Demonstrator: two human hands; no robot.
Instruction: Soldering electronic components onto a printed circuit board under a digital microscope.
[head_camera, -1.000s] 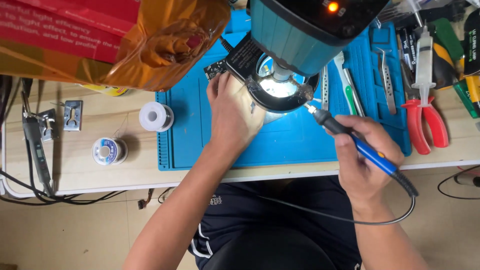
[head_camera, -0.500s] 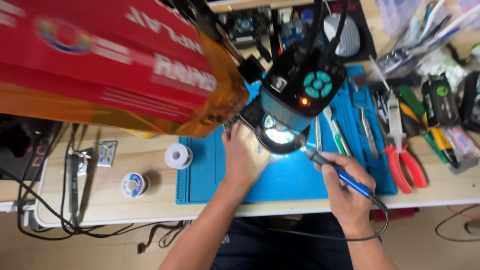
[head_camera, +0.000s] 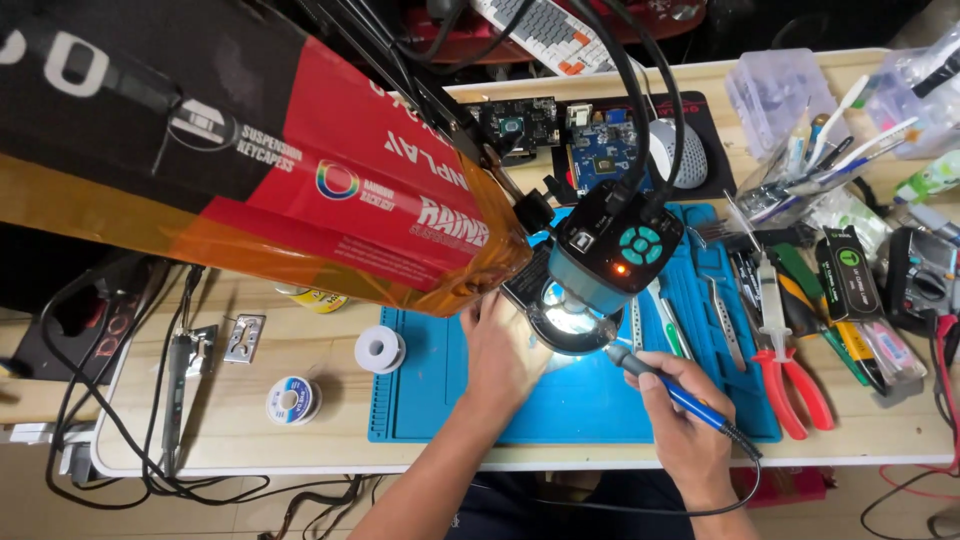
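Soldering iron (head_camera: 672, 388), blue-handled with a dark cord, sits pen-style in my right hand (head_camera: 692, 440), fingers closed round it, tip aimed under the lit ring of the microscope camera (head_camera: 612, 262). My left hand (head_camera: 503, 350) lies palm-down on the blue work mat (head_camera: 600, 405), fingers reaching under the lens; whether they pinch anything I cannot tell. The workpiece is hidden, so the joint looks not yet finished. Solder spools (head_camera: 380, 349) and red-handled pliers (head_camera: 795, 385) lie untouched.

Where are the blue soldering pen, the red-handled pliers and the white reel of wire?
Blue soldering pen (head_camera: 690, 398), head view, middle of its blue grip.
Red-handled pliers (head_camera: 795, 385), head view, on a red handle.
White reel (head_camera: 380, 350), head view, its top face.
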